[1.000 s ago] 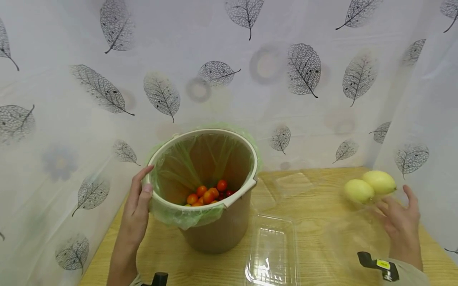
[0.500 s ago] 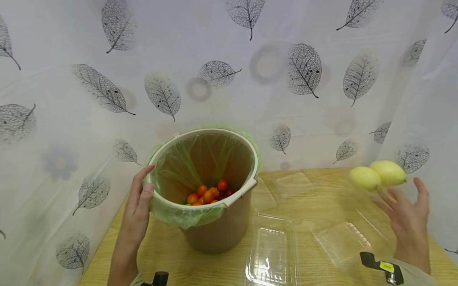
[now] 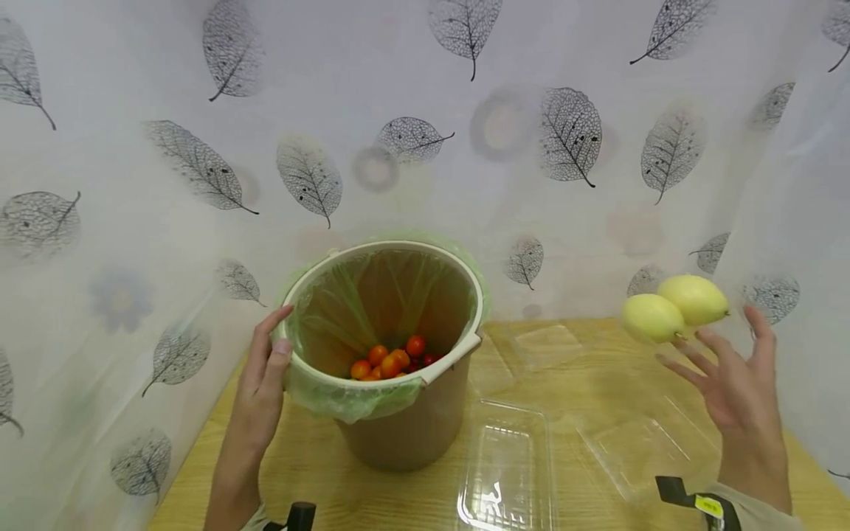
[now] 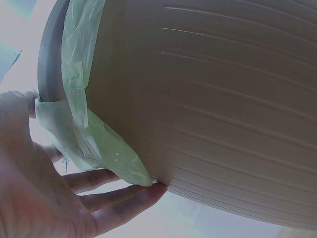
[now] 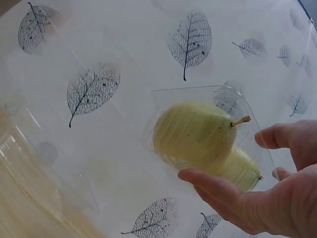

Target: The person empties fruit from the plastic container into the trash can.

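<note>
Two pale yellow melons (image 3: 654,318) are in a clear plastic container (image 5: 247,105) at the right. My right hand (image 3: 737,391) holds this container from its side, the thumb at its edge and fingers beneath, raised above the table. At the left, my left hand (image 3: 262,380) grips the cream rim of a brown bin (image 3: 405,442), its fingers against the outer wall in the left wrist view. A thin green bag (image 4: 111,144) lines the bin and folds over the rim. Several red and orange cherry tomatoes (image 3: 389,363) lie inside the bin.
On the wooden table (image 3: 591,391), a clear tray (image 3: 505,461) stands right of the bin. A second clear tray (image 3: 644,446) lies further right, and clear plastic pieces (image 3: 547,345) lie behind. A leaf-printed curtain (image 3: 412,74) surrounds the table's back and sides.
My right hand has raised the container with the melons off the table, then moved it somewhat left. A clear tray shows beneath it. The left hand stays on the bin's rim.
</note>
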A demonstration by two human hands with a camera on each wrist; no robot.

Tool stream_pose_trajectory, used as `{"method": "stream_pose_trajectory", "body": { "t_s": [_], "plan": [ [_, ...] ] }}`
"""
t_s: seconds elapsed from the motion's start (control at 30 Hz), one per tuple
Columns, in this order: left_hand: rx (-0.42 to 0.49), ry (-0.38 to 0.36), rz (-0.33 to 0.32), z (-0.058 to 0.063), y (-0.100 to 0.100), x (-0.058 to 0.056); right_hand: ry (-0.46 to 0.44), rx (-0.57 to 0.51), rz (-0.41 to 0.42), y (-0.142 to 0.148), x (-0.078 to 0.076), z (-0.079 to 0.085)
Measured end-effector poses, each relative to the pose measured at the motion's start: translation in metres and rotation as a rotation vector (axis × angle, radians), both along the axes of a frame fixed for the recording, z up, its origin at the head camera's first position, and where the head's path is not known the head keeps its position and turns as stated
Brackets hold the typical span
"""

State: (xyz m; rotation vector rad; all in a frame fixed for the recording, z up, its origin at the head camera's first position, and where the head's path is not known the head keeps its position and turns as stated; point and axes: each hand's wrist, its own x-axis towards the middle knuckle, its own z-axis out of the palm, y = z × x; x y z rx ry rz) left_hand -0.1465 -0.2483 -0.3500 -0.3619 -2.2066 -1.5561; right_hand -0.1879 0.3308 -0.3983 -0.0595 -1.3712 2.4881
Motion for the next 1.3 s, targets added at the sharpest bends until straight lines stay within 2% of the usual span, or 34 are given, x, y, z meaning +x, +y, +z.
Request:
{"method": "stream_pose_trajectory", "body": {
  "t_s": [0.17, 0.37, 0.43, 0.6, 0.77, 1.07, 1.3],
  "plan": [
    [-0.008, 0.008, 0.015, 0.001, 0.002, -0.002, 0.076, -0.018, 0.034, -0.016, 0.007, 0.012],
    [-0.046, -0.015, 0.066, 0.001, -0.001, 0.003, 0.165, 0.085, 0.117, -0.045, 0.005, 0.018],
    [-0.037, -0.011, 0.050, 0.000, -0.003, 0.004, 0.178, 0.104, 0.134, -0.054, 0.003, 0.022],
    [-0.004, 0.001, -0.001, -0.001, -0.002, 0.000, 0.195, 0.114, 0.135, -0.071, 0.002, 0.042],
    [-0.008, -0.007, 0.016, -0.001, 0.000, 0.000, 0.253, 0.098, 0.165, -0.091, 0.001, 0.066],
    [-0.021, -0.016, 0.029, -0.001, -0.002, 0.000, 0.307, 0.205, 0.105, -0.134, -0.002, 0.109],
    [-0.023, -0.017, 0.030, -0.002, -0.003, -0.001, 0.327, 0.300, 0.085, -0.165, -0.004, 0.126]
  ]
}}
